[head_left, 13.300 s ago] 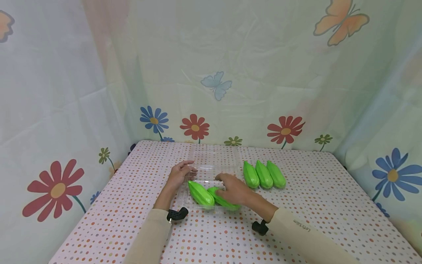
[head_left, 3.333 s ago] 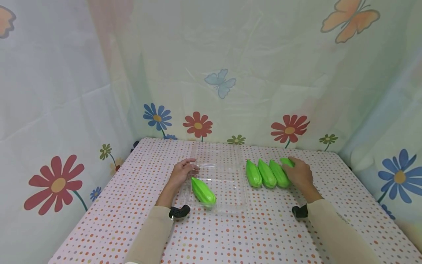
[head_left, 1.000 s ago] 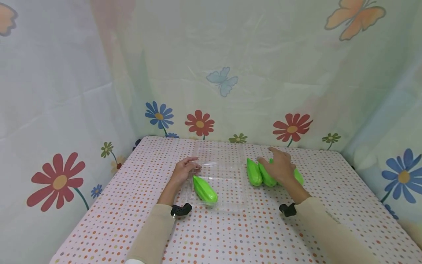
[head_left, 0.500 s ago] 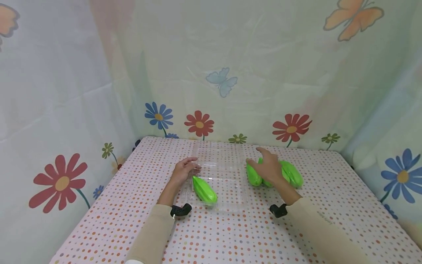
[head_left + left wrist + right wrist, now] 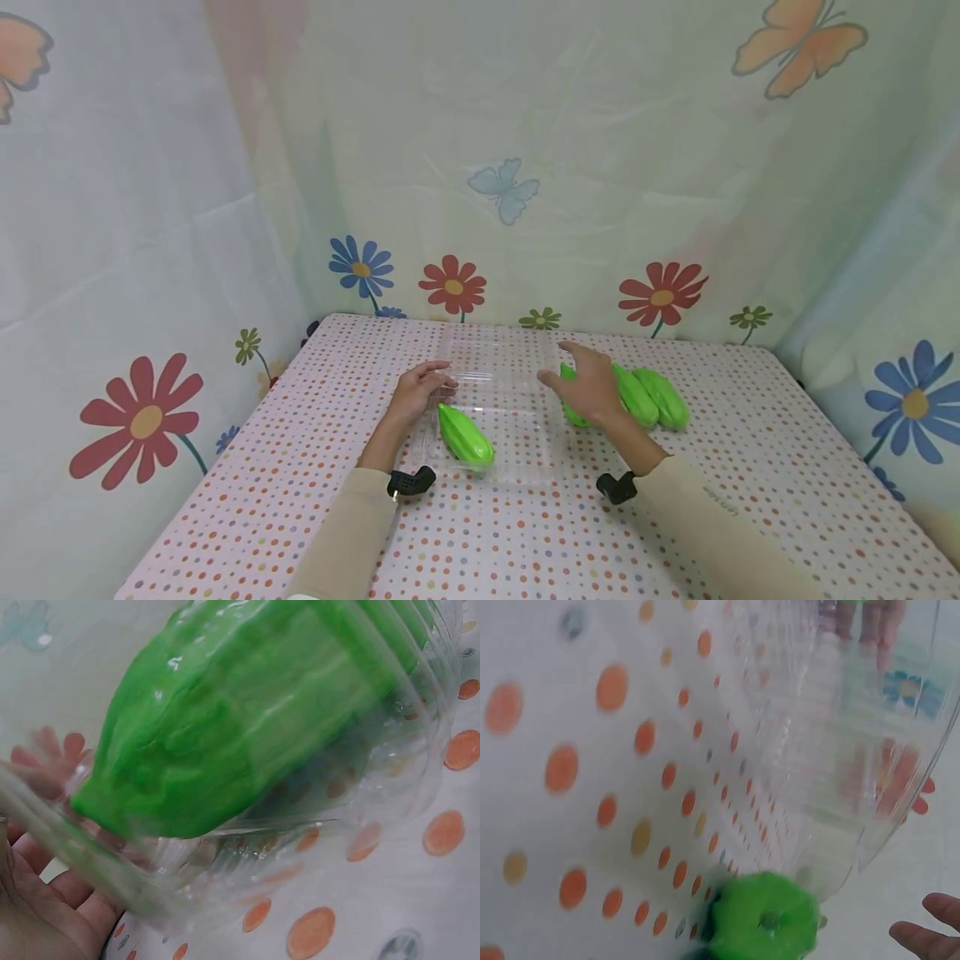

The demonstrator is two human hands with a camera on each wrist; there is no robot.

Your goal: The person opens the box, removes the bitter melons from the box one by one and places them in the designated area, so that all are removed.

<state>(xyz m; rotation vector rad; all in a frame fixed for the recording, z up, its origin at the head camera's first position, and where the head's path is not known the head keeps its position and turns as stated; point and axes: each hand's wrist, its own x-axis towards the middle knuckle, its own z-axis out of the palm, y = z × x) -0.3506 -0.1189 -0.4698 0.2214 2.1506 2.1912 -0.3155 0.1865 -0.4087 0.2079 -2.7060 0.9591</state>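
Note:
An open clear plastic box (image 5: 517, 475) with its lid (image 5: 498, 350) folded back stands mid-table. One bright green ridged gourd (image 5: 465, 435) lies in the box's left part, and fills much of the left wrist view. My left hand (image 5: 412, 393) rests against the box's back left corner, its fingers loosely bent outside the clear wall. Over the row of gourds to the right hovers my right hand (image 5: 592, 385), thumb and forefinger spread, with nothing held. It partly covers the row; a gourd (image 5: 765, 919) shows end-on below it in the right wrist view.
Right of the box, green gourds (image 5: 662, 400) lie side by side, tips pointing away. A pink dotted cloth (image 5: 480, 550) covers the table. Flowered curtains (image 5: 375, 150) stand close behind and at both sides.
One gourd has gone from the box to the right end of the row since the oldest frame. My right hand has let go of it and moved left. The left hand stays put.

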